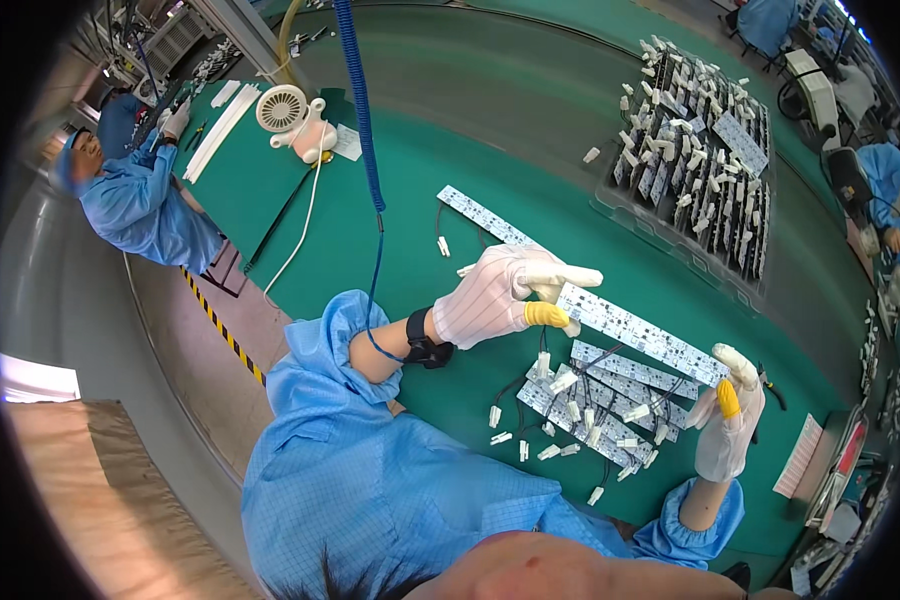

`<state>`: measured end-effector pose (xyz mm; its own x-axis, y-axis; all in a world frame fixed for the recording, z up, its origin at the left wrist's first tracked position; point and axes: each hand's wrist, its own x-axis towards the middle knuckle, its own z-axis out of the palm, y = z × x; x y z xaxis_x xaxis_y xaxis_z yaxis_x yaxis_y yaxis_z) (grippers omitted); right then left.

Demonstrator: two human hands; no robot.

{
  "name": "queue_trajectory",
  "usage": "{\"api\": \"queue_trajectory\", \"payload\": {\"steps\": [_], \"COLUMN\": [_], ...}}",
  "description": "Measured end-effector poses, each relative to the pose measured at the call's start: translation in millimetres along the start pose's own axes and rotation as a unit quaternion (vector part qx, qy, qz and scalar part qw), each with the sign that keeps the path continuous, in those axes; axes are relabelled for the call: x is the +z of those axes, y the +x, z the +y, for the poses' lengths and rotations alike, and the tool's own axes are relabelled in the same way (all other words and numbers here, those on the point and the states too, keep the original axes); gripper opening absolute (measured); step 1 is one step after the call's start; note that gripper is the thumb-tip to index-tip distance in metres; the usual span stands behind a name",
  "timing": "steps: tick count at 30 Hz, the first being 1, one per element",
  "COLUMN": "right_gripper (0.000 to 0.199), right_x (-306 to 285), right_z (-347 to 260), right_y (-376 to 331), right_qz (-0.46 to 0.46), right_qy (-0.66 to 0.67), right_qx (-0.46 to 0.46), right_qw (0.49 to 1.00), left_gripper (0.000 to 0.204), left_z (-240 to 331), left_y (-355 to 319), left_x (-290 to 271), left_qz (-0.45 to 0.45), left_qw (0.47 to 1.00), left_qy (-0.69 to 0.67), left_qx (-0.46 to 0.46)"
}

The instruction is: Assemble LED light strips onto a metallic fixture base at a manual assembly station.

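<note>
Between my two gloved hands a long white circuit board strip [640,331] is held up above the green bench. My left hand [510,290], in a striped glove with a yellow fingertip cover, pinches the strip's left end. At its other end, my right hand [732,410] grips the strip between thumb and fingers. Below it lies a pile of similar board strips [595,405] with black wires and white connectors [564,381]. Behind my left hand another strip [485,215] rests on the bench, partly hidden, with a white connector [443,246] beside it.
A clear tray [660,247] packed with upright boards stands at the back right. A blue coiled cord [360,110] hangs down to my left wrist strap [427,340]. A small fan [295,120] sits back left. Pliers [773,390] lie beyond my right hand. A co-worker [145,190] is at far left.
</note>
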<state>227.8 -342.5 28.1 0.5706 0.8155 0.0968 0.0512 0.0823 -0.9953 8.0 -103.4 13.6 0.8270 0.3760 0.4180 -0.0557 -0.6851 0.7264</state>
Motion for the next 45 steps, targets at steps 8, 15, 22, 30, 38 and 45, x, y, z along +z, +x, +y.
{"api": "queue_trajectory", "payload": {"steps": [8, 15, 22, 30, 38, 45], "right_gripper": [0.053, 0.065, 0.07, 0.043, 0.076, 0.073], "right_x": [-1.9, -7.7, -41.1, -59.4, -70.1, -67.7], "right_z": [-2.2, 4.6, 3.4, 30.9, 38.1, 37.0], "right_y": [1.5, 4.4, 25.2, 40.4, 51.3, 50.6], "right_qz": [0.008, -0.006, -0.056, -0.071, -0.11, -0.109], "right_qy": [0.002, 0.039, -0.205, -0.2, -0.189, -0.189], "right_qx": [0.006, -0.019, 0.201, 0.112, 0.186, 0.176], "right_qw": [1.0, 0.999, 0.956, 0.971, 0.958, 0.96], "left_gripper": [0.06, 0.062, 0.037, 0.059, 0.056, 0.058], "left_z": [-0.6, -8.0, -52.5, -169.6, -177.0, -193.9], "left_y": [1.0, 2.9, 29.1, 99.3, 67.1, 55.9], "left_x": [4.3, 4.0, -32.9, -231.4, -184.3, -185.9], "left_qz": [0.001, -0.066, 0.12, 0.138, 0.354, 0.319], "left_qw": [1.0, 0.997, 0.954, 0.642, 0.757, 0.724], "left_qy": [0.002, 0.032, -0.27, -0.752, -0.523, -0.582], "left_qx": [0.005, 0.018, -0.048, -0.055, -0.167, -0.188]}}
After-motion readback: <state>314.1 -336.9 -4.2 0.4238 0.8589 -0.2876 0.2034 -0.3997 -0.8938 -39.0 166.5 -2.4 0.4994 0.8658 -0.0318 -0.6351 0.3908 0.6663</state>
